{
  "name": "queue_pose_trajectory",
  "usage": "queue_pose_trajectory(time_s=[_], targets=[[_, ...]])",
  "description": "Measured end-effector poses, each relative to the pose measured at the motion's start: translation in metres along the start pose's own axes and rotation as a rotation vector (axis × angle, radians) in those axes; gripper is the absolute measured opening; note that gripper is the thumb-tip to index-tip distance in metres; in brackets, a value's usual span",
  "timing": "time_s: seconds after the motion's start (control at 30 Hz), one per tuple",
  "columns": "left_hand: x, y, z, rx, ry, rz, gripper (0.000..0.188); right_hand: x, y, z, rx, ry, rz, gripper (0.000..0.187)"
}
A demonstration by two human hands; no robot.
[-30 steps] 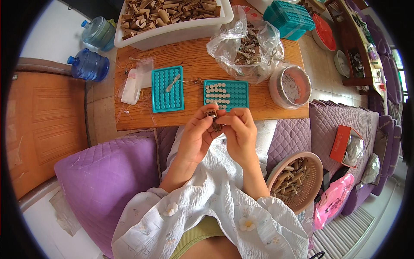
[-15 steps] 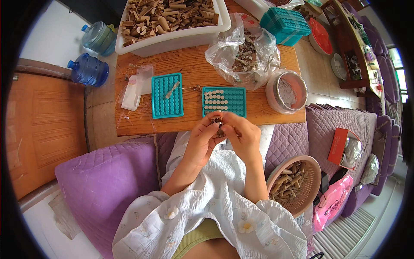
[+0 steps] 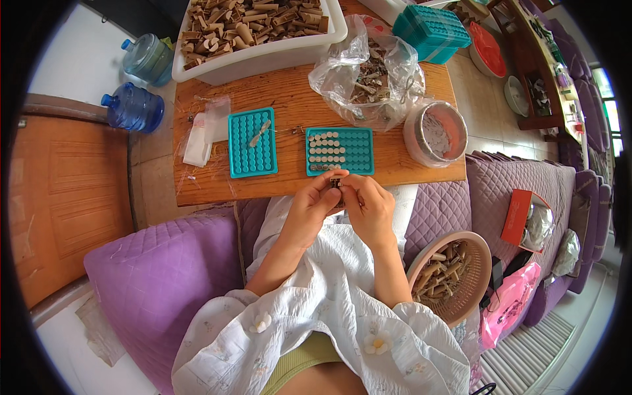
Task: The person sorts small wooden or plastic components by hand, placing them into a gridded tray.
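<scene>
Left hand [image 3: 309,205]: grip clamped on a small dark-brown piece [image 3: 336,184], material unclear, held at the near edge of the brown wooden desk [image 3: 289,188]. Right hand [image 3: 372,207]: fingertips at the same piece; closure cannot be told. Just beyond: a rectangular turquoise plastic tray [image 3: 359,155], round white discs [image 3: 319,151] on its left part

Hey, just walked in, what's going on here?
Someone's left hand holds a small dark piece, and the right hand is at it too. Just beyond, on the table, pale discs sit in the left part of the right tray; the left tray has a thin strip lying across it. A basket of brown pieces stands off to the right.
</scene>
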State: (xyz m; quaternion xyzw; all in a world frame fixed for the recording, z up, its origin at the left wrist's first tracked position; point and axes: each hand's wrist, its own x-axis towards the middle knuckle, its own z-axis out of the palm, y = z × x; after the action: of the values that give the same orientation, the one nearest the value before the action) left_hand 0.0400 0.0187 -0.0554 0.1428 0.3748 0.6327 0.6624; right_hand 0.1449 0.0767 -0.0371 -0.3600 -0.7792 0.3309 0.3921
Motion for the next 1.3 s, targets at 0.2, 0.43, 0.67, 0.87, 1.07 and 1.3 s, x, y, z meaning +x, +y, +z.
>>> queue_pose_trajectory(time_s=[0.2,0.43,0.67,0.87,1.07,1.3], targets=[[0.000,0.006,0.008,0.128,-0.040,0.075,0.029,-0.007,-0.006,0.004,0.038,0.129,0.123,0.009],[-0.005,0.011,0.004,0.043,-0.022,-0.021,0.029,-0.001,0.003,-0.013,0.072,-0.152,-0.071,0.009],[-0.005,0.017,0.005,0.028,0.025,-0.042,0.026,-0.008,0.030,-0.018,0.859,0.292,0.762,0.011],[-0.005,0.018,-0.001,-0.004,0.024,-0.005,0.026,-0.014,0.039,-0.035,1.614,0.379,1.019,0.021],[-0.006,0.020,-0.002,0.009,0.004,-0.019,0.027,-0.009,0.023,-0.039,1.645,0.253,0.925,0.029],[-0.010,0.019,0.002,0.070,-0.015,-0.035,0.030,-0.013,0.019,-0.040,1.561,0.047,0.646,0.018]])
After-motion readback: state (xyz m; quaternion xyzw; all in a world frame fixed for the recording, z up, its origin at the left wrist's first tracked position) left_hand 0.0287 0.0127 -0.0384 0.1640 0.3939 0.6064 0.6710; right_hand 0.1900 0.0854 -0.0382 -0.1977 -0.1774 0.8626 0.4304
